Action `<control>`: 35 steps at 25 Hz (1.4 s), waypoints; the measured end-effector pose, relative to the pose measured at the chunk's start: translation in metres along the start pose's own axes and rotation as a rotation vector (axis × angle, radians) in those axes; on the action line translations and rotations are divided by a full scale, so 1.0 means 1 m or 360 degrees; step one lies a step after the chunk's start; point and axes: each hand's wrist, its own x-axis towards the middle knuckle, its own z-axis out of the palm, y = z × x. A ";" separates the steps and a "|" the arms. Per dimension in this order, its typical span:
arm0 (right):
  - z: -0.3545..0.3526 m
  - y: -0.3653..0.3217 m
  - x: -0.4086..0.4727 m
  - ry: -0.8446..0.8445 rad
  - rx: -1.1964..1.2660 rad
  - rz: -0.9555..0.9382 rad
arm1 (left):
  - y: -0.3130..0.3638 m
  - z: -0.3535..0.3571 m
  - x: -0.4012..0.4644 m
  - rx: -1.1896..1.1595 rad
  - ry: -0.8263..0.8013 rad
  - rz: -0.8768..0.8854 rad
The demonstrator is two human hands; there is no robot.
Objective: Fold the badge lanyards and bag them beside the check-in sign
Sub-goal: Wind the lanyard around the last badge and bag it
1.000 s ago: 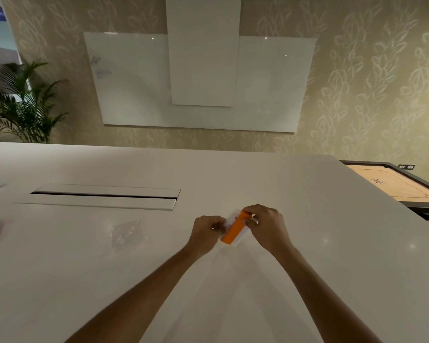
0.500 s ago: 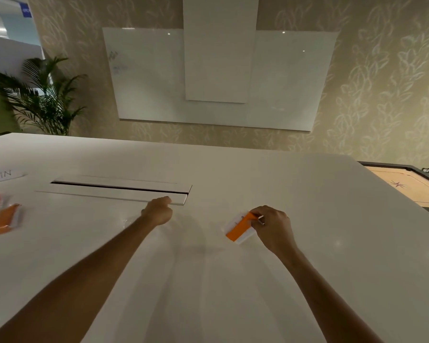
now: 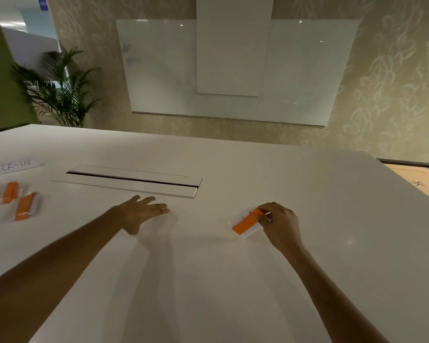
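Right hand: the right hand (image 3: pixel 279 225) was curled, and a folded orange lanyard (image 3: pixel 245 222) with its white badge card was pinched at the upper end by thumb and fingers.
Lanyard: it was held low over the table (image 3: pixel 233 280), right of centre; contact with the surface could not be told.
Left hand: the left hand (image 3: pixel 140 211) was spread flat with straight fingers over a faint clear bag (image 3: pixel 167 219), and nothing was gripped.
Bagged lanyards: two bagged orange lanyards (image 3: pixel 26 206) were laid at the far left, just beside each other.
Sign: a paper sign (image 3: pixel 11 167) lettered CHECK-IN was laid just behind them.
Table slot: a long cable slot (image 3: pixel 131 181) was seen beyond the left hand.
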 end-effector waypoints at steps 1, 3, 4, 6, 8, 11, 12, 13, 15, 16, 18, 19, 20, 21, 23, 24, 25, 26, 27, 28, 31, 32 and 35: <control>0.001 -0.001 0.000 -0.0001 0.0007 -0.0003 | 0.002 0.000 0.000 0.0063 0.0034 0.0039; 0.002 -0.002 -0.001 -0.0002 0.0021 -0.0012 | 0.005 0.000 0.001 0.0159 0.0082 0.0101; 0.003 -0.002 -0.001 -0.0002 0.0026 -0.0016 | 0.006 -0.001 0.002 0.0185 0.0089 0.0118; 0.002 -0.002 -0.002 0.0004 0.0028 -0.0024 | 0.009 -0.002 0.004 0.0204 0.0083 0.0137; 0.002 -0.001 -0.003 0.0010 0.0029 -0.0022 | 0.011 -0.005 0.007 0.0166 0.0077 0.0136; 0.001 0.000 -0.004 0.0025 0.0039 -0.0003 | 0.016 -0.012 0.011 0.0089 0.0097 0.0122; 0.001 0.001 -0.004 0.0028 0.0040 0.0001 | 0.018 -0.015 0.013 0.0054 0.0111 0.0118; 0.001 0.001 -0.004 0.0028 0.0038 0.0004 | 0.019 -0.018 0.016 0.0001 0.0131 0.0108; 0.000 0.002 -0.005 0.0026 0.0030 0.0012 | 0.022 -0.022 0.019 -0.0152 0.0183 0.0071; 0.000 0.002 -0.005 0.0026 0.0030 0.0017 | 0.022 -0.024 0.020 -0.0247 0.0199 0.0045; -0.001 0.003 -0.007 0.0026 0.0033 0.0020 | 0.023 -0.025 0.022 -0.0438 0.0203 -0.0014; -0.002 0.003 -0.008 0.0030 0.0034 0.0023 | 0.024 -0.025 0.022 -0.0507 0.0205 -0.0041; -0.003 0.003 -0.008 0.0033 0.0034 0.0028 | 0.025 -0.026 0.022 -0.0551 0.0213 -0.0063; -0.004 0.004 -0.009 0.0035 0.0034 0.0035 | 0.027 -0.026 0.022 -0.0574 0.0228 -0.0078; -0.005 0.005 -0.010 0.0040 0.0043 0.0045 | 0.032 -0.026 0.022 -0.0573 0.0289 -0.0097; -0.006 0.005 -0.011 0.0047 0.0054 0.0048 | 0.034 -0.027 0.022 -0.0574 0.0326 -0.0109; -0.007 0.005 -0.011 0.0059 0.0066 0.0049 | 0.037 -0.027 0.022 -0.0591 0.0364 -0.0120; -0.007 0.004 -0.012 0.0073 0.0078 0.0051 | 0.040 -0.028 0.023 -0.0627 0.0404 -0.0128; -0.007 0.004 -0.012 0.0089 0.0090 0.0054 | 0.043 -0.028 0.023 -0.0681 0.0448 -0.0130; -0.008 0.003 -0.012 0.0105 0.0106 0.0064 | 0.046 -0.028 0.023 -0.0751 0.0498 -0.0131; -0.009 0.001 -0.011 0.0137 0.0249 0.0142 | 0.055 -0.033 0.025 -0.1019 0.0689 -0.0129; -0.010 -0.001 -0.011 0.0147 0.0315 0.0178 | 0.059 -0.036 0.026 -0.1092 0.0759 -0.0110; -0.012 -0.006 -0.009 0.0202 0.0460 0.0292 | 0.071 -0.046 0.028 -0.1207 0.0898 -0.0005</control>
